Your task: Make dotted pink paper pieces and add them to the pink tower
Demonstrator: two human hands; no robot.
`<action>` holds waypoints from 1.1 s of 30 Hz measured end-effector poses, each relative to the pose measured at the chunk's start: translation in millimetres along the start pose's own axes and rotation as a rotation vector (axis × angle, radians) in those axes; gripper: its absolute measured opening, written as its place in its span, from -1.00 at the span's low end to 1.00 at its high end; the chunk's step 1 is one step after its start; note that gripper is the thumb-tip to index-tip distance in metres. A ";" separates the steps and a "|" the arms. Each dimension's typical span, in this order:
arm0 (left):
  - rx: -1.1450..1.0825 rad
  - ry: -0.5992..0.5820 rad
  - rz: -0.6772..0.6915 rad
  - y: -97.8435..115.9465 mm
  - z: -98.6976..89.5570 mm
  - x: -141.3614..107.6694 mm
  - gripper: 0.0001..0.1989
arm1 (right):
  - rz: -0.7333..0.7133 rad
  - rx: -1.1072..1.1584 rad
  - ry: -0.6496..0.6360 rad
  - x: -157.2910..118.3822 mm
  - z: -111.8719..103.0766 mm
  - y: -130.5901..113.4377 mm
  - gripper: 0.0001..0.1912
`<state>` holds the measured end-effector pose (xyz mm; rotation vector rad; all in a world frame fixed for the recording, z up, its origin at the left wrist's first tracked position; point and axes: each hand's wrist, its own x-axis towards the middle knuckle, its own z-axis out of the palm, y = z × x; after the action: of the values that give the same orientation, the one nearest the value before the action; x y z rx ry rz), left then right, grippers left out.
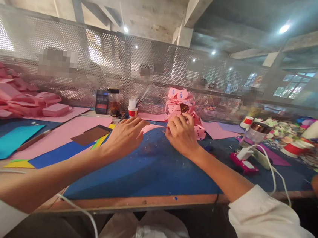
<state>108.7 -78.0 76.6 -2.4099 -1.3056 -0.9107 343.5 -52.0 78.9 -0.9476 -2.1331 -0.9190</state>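
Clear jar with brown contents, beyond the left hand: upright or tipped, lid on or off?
Upright, lid on: the clear jar stands straight, its dark flat lid covering the top.

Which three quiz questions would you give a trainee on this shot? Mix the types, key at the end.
1. Which of the person's hands is nearer the dotted pink papers?
2. True or false: in the picture, the teal sheet lies to the left of the brown sheet.
3. What colour are the person's sleeves? A) black B) white C) red

Key: 1. The right hand. 2. True. 3. B.
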 end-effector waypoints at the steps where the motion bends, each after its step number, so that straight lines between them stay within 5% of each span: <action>1: 0.012 -0.004 0.008 1.9 -1.0 -6.8 -0.69 | -0.020 0.000 -0.007 -7.0 -3.2 -2.2 -0.76; 7: 0.087 0.038 0.148 29.6 5.6 -34.2 -0.48 | -0.063 -0.008 0.009 -28.5 -12.9 -6.0 -0.78; 12: 0.234 0.020 0.235 22.2 12.0 -28.6 -0.84 | -0.055 0.001 0.066 -15.8 -12.8 0.0 -0.83; 16: 0.238 0.057 0.251 5.4 0.2 -34.9 -0.82 | -0.064 0.042 0.077 -17.1 -19.6 0.5 -0.83; 19: 0.251 0.059 0.285 1.3 -6.8 -57.6 -0.80 | -0.091 0.094 0.019 -36.3 -26.7 -4.9 -0.84; 25: 0.127 -0.193 0.334 2.9 5.6 -106.9 -0.78 | -0.258 0.290 -0.239 -95.1 -22.3 -20.6 -0.86; 33: -0.006 -0.179 0.206 -8.5 19.6 -123.3 -0.80 | -0.117 0.569 -0.300 -114.8 -8.9 -19.0 -0.84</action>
<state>60.0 -145.3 -17.0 -2.6214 -1.0824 -0.6583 393.6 -110.2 -9.0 -0.7004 -2.5217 -0.1861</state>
